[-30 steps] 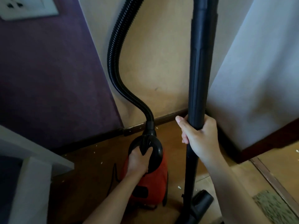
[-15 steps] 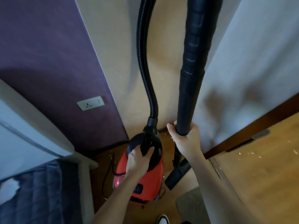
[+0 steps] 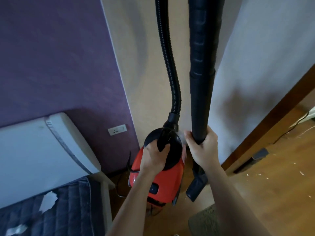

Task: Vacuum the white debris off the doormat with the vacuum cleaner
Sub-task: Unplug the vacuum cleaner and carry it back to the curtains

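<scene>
A red canister vacuum cleaner point(image 3: 167, 181) with a black top stands in the wall corner. My left hand point(image 3: 153, 157) grips its black carry handle. My right hand point(image 3: 202, 149) holds the black wand point(image 3: 202, 68) upright beside it. The wand's black nozzle point(image 3: 196, 188) hangs just above the floor to the right of the canister. A ribbed black hose point(image 3: 168, 53) rises from the canister out of the top of the view. A corner of the brownish doormat point(image 3: 202, 220) shows at the bottom, partly behind my right forearm. White debris point(image 3: 255, 174) lies scattered on the wooden floor at the right.
A bed with a white headboard point(image 3: 42, 150) and dark quilt point(image 3: 59, 213) stands at the left. A wall socket point(image 3: 117, 129) sits on the purple wall. The vacuum's black cord point(image 3: 122, 176) hangs behind the canister. A brown door frame point(image 3: 272, 120) and a door stop point(image 3: 259, 154) are at the right.
The view has swung back and to the left, bringing the bed and socket into sight. The canister and wand have come away from the corner, nozzle lifted. Both hands keep their hold.
</scene>
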`<state>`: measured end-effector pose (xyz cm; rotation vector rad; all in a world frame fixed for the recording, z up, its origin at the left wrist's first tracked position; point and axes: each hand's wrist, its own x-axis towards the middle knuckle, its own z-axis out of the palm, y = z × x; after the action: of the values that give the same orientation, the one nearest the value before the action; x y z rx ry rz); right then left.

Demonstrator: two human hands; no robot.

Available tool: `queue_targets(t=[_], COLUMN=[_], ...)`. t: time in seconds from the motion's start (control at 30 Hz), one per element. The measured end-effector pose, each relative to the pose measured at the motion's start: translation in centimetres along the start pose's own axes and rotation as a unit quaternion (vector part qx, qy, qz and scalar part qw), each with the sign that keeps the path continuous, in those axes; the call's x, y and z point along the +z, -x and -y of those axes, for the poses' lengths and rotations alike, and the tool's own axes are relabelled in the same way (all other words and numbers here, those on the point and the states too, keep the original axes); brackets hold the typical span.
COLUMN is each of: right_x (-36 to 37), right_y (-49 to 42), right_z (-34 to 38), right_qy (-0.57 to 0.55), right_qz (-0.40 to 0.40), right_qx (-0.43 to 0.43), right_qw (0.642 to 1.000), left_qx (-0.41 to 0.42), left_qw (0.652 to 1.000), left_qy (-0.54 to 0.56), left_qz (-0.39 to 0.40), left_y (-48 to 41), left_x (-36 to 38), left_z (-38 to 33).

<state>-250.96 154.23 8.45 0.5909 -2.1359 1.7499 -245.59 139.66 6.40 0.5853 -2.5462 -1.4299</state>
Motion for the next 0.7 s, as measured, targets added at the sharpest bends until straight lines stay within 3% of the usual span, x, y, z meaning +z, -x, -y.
queue_targets(t=[0.27,0.4,0.7], right_x=[-3.3,-4.0,-5.4], right_y=[-0.6,-0.9,-0.9], right_z=[-0.4,-1.5,-2.7], right_qy=[0.007,0.034,0.054], right_qz=[-0.009,-0.051,-0.129], right_qx=[-0.023,-0.016,0.016], right_qw=[1.000,0.998,0.990], left_qx=[0.033,0.032,0.079], left_qw=[0.999,0.999,0.990], left_qy=[0.000,0.008,-0.007], left_qz=[0.003,0.002,0.116], left_y=[0.5,-0.2,-4.4], left_x=[0.8,1.6,4.5], left_z=[-2.0,-2.9,-3.8])
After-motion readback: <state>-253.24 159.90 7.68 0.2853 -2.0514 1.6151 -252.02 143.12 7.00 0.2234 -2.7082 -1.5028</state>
